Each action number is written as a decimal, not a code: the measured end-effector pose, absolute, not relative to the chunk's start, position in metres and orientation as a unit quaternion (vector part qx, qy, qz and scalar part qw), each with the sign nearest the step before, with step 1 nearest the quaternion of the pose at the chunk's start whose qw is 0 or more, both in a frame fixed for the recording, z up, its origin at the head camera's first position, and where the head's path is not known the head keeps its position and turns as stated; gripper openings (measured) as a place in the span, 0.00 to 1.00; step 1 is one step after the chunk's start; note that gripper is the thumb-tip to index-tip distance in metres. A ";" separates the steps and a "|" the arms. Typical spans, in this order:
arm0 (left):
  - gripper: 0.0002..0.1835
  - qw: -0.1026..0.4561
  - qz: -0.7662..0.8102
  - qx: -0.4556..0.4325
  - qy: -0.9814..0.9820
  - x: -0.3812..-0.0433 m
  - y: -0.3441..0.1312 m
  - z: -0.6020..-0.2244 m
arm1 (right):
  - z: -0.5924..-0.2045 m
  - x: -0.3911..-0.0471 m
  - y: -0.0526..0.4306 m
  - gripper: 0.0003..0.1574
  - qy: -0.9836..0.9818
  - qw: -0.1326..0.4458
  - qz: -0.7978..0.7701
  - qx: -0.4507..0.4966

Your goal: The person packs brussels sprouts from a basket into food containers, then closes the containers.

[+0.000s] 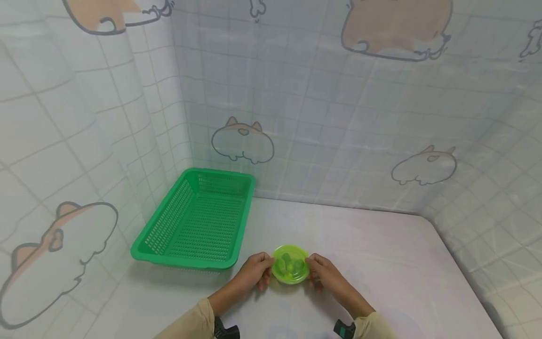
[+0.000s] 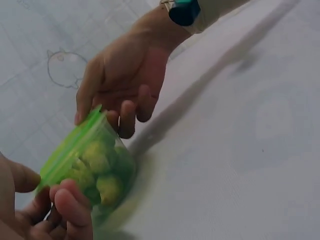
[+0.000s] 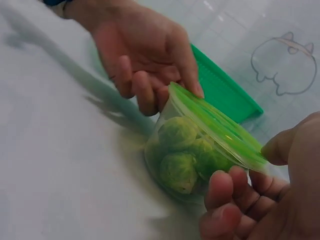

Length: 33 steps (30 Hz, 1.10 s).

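A round, clear plastic container (image 3: pixel 160 125) with a bright green lid (image 1: pixel 290 259) is between the two hands. Inside it are several Brussels sprouts (image 3: pixel 178 172), seen through the wall in both wrist views. My left hand (image 1: pixel 256 270) pinches the lid's rim on the left side, thumb on top and fingers beneath. On the opposite side my right hand (image 1: pixel 325 274) pinches the rim in the same way. The lid sits over the container's mouth all round in the right wrist view. A shadow lies below the container on the white table.
A green perforated plastic basket (image 1: pixel 243 226) stands left of the hands, near the back-left corner of the white table (image 1: pixel 360 245). Curtains (image 1: pixel 322 117) with a grid and cartoon animal print hang at the back and on both sides.
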<state>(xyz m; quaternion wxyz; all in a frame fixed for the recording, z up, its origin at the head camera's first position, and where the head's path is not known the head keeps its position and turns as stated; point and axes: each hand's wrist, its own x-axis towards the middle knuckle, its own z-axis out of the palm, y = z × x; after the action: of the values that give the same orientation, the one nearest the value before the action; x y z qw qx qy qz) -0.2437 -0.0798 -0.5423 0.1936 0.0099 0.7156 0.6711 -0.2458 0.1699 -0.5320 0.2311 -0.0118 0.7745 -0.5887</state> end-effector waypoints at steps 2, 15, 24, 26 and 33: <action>0.13 0.198 0.674 0.020 0.712 -0.243 -0.081 -0.544 | -0.533 -0.246 0.172 0.23 0.761 0.244 -0.601 -0.019; 0.16 0.205 0.687 0.039 0.696 -0.243 -0.083 -0.549 | -0.541 -0.241 0.172 0.21 0.725 0.251 -0.639 -0.051; 0.18 0.202 0.680 0.056 0.702 -0.244 -0.082 -0.558 | -0.550 -0.240 0.172 0.25 0.749 0.235 -0.615 -0.074; 0.19 0.198 0.677 0.061 0.706 -0.243 -0.082 -0.559 | -0.552 -0.240 0.171 0.27 0.761 0.225 -0.604 -0.071; 0.19 0.198 0.681 0.069 0.701 -0.243 -0.081 -0.560 | -0.555 -0.241 0.168 0.26 0.761 0.201 -0.614 -0.061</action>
<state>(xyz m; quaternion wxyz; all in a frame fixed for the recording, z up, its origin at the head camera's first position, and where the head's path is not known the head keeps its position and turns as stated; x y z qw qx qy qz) -0.2434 -0.0807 -0.5602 0.1978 0.0693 0.7013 0.6813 -0.2406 0.1682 -0.5546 0.2012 -0.0605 0.7612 -0.6135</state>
